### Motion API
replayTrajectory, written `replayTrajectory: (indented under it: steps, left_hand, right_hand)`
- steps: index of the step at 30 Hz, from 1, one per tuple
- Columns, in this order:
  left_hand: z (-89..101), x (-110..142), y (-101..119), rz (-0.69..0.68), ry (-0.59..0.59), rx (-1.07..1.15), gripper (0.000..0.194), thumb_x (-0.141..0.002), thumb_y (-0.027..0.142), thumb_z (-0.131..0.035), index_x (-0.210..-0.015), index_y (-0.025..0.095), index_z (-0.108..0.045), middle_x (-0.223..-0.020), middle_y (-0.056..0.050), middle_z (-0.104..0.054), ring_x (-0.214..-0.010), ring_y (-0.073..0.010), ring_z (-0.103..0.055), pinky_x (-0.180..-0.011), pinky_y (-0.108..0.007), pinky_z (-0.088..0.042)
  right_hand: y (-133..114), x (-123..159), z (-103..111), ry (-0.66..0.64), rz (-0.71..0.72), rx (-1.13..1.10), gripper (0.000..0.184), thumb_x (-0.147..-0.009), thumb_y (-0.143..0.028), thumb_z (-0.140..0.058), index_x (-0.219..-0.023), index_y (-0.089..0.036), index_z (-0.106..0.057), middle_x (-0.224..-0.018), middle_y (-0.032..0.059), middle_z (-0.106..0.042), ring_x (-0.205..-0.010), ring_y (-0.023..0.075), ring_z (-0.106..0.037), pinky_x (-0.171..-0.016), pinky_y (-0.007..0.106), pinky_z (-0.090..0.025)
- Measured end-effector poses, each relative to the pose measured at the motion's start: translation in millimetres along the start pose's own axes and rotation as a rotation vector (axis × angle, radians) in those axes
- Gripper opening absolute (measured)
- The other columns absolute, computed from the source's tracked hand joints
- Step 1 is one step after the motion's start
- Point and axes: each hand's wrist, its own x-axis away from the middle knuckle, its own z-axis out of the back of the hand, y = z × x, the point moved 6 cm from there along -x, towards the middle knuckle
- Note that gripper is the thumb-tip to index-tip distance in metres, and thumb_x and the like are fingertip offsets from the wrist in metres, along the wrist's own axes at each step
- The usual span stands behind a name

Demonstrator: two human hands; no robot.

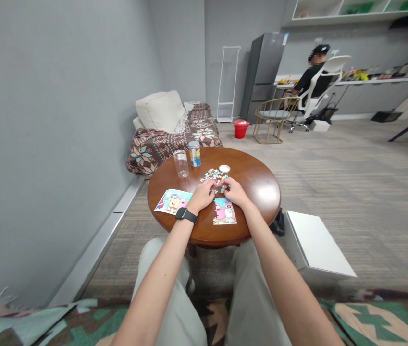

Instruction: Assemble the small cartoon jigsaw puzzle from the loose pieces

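Both of my hands rest over loose jigsaw puzzle pieces (214, 175) heaped on a round brown table (252, 168). My left hand (204, 193), with a black watch on its wrist, reaches in from the left; its fingers are bent and apart. Facing it, my right hand (235, 191) curves over the near side of the heap, thumb and fingertips separated. I make out no piece gripped in either hand. A partly joined jigsaw puzzle (225, 212) lies just below my right hand. Beside my left wrist is a cartoon picture sheet (172, 202), partly covered by that hand.
A clear glass (181, 164) and a printed can (194, 154) stand at the table's far left. A round lid (224, 168) lies behind the pieces. A white box (319, 240) stands right of the table. Farther back, a person (310, 79) sits in an office chair.
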Motion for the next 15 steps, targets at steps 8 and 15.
replayTrajectory:
  steps: [8,15]
  left_hand:
    - [-1.3,0.7,-3.5,-0.008,0.015,-0.015,0.022,-0.081,0.003,-0.050,-0.094,0.019,-0.058,-0.101,-0.007,-0.065,-0.097,-0.0222,-0.061,-0.091,-0.036,-0.051]
    - [-1.1,1.7,-4.4,0.012,0.004,-0.019,0.023,-0.078,0.003,-0.051,-0.093,0.020,-0.058,-0.099,-0.006,-0.064,-0.094,-0.0217,-0.060,-0.089,-0.037,-0.051]
  right_hand:
    - [-1.3,0.0,-1.6,-0.021,0.073,0.011,0.035,-0.060,-0.006,-0.051,-0.086,-0.022,-0.068,-0.092,0.0021,-0.062,-0.080,0.0174,-0.058,-0.079,0.033,-0.048]
    - [0.0,-1.1,-3.8,-0.049,0.035,-0.014,0.029,-0.060,-0.012,-0.056,-0.086,-0.021,-0.065,-0.090,0.0024,-0.064,-0.082,0.0191,-0.060,-0.075,0.033,-0.049]
